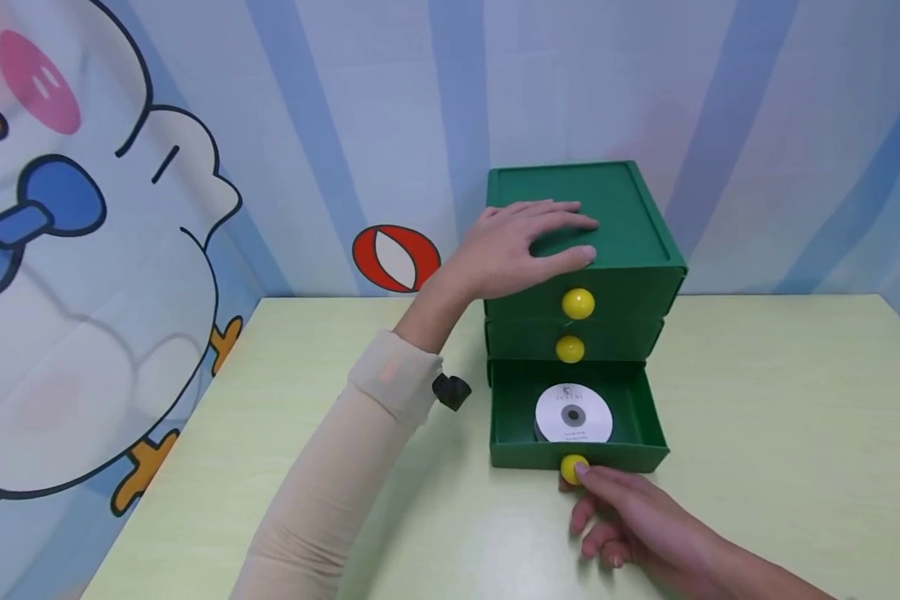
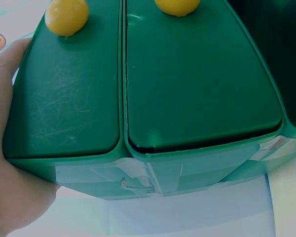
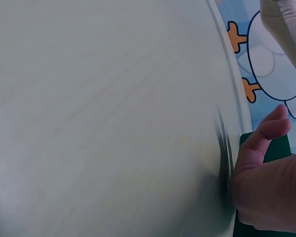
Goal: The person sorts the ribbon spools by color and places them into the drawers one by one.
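Note:
A green three-drawer cabinet (image 1: 570,212) with yellow knobs stands at the back of the table. My left hand (image 1: 521,246) rests on its top, fingers spread; in the left wrist view that hand (image 2: 15,192) lies along the cabinet's edge. The bottom drawer (image 1: 512,417) is pulled out, and white-topped discs (image 1: 555,421) lie in it as a round stack. At the drawer's front, my right hand (image 1: 641,512) pinches the yellow knob (image 1: 571,468) between thumb and fingers. In the right wrist view, the right hand (image 3: 271,192) hides most of the drawer.
The upper knob (image 1: 578,303) and middle knob (image 1: 570,349) are on closed drawers. Around the cabinet spreads the pale table (image 1: 780,417). Close behind it hangs a blue striped backdrop (image 1: 585,83) with a cartoon bird (image 1: 82,317) on the left.

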Action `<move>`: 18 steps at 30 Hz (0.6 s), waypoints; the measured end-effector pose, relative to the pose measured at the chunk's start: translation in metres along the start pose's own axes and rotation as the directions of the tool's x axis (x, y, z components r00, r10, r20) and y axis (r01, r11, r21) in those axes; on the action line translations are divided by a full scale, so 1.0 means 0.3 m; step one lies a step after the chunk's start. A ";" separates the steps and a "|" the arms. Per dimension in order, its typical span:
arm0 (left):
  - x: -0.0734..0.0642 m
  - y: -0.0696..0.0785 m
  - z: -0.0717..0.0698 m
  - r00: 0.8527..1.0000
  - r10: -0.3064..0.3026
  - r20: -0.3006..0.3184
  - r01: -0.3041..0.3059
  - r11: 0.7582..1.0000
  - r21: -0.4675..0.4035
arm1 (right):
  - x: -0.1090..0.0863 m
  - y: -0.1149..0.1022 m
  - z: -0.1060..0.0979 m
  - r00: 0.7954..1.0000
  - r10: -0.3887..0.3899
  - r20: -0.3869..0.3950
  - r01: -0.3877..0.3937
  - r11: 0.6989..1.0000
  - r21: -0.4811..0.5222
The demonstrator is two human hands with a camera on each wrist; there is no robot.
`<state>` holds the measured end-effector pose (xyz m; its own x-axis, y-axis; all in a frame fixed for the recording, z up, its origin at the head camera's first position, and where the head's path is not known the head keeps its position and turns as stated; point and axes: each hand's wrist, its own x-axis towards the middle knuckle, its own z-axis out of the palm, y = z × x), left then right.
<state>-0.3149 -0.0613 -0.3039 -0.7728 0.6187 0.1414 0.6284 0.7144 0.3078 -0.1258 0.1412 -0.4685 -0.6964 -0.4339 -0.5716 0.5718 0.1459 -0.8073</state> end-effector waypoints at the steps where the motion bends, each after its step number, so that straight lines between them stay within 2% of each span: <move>1: -0.002 -0.001 -0.001 1.000 -0.002 0.000 0.002 1.000 0.003 | 0.005 -0.004 0.002 1.000 -0.008 -0.001 0.008 1.000 -0.017; 8: 0.001 0.001 -0.003 1.000 0.000 0.004 0.000 1.000 0.027 | 0.027 -0.022 0.013 0.998 -0.067 -0.003 0.066 0.991 -0.118; 13: -0.001 -0.001 -0.007 1.000 0.000 0.001 0.000 1.000 0.026 | 0.047 -0.036 0.007 0.999 -0.043 0.001 0.043 0.992 -0.115; 18: -0.004 0.002 0.001 1.000 -0.008 0.007 0.008 1.000 0.025 | 0.060 -0.053 0.002 0.996 -0.061 -0.070 0.054 0.994 -0.093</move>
<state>-0.3135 -0.0616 -0.3041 -0.7773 0.6151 0.1324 0.6242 0.7274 0.2852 -0.1472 0.1304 -0.4659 -0.7585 -0.3787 -0.5304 0.4904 0.2044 -0.8472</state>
